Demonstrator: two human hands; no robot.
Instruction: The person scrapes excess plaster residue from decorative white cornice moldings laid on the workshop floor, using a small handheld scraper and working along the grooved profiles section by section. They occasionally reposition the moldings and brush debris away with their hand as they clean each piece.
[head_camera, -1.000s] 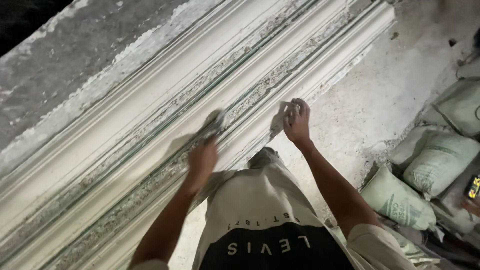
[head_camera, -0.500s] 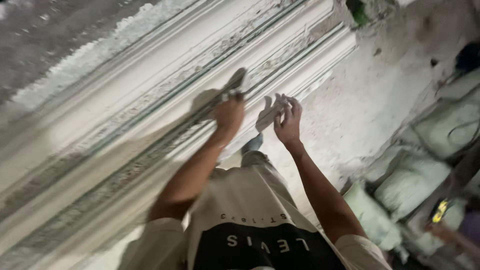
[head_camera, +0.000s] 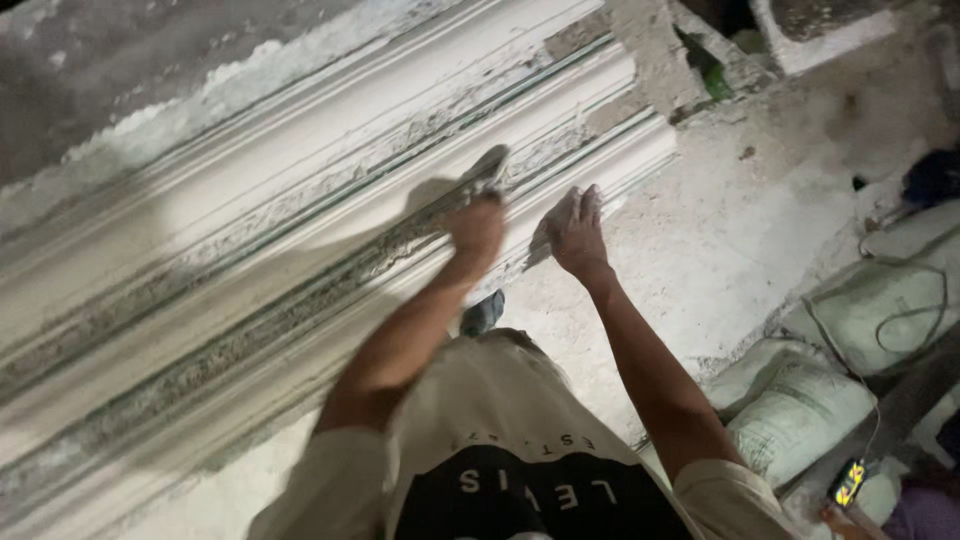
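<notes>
A: Setting: dusty concrete floor (head_camera: 760, 230); long white plaster moulding (head_camera: 300, 250) lying on it, ridged, with grey-green streaks in its grooves. Filled sacks (head_camera: 800, 410) at the right edge, a cord trailing over them.

B: Hands?

A: Left hand (head_camera: 476, 228): grip clenched on a small flat scraping tool (head_camera: 490, 172), blade tip against a groove near the moulding's far end. Right hand (head_camera: 577, 232): grip released, palm and fingers laid flat on the lowest ridge, just beside the left.

B: Change from a second ago?

A: Both hands now sit nearer the end of the moulding; the tool has travelled along the same groove. A half-second back the right hand was lifted, fingers spread; now it presses down again. Judged: the scraping pass is approaching the end of the piece.
</notes>
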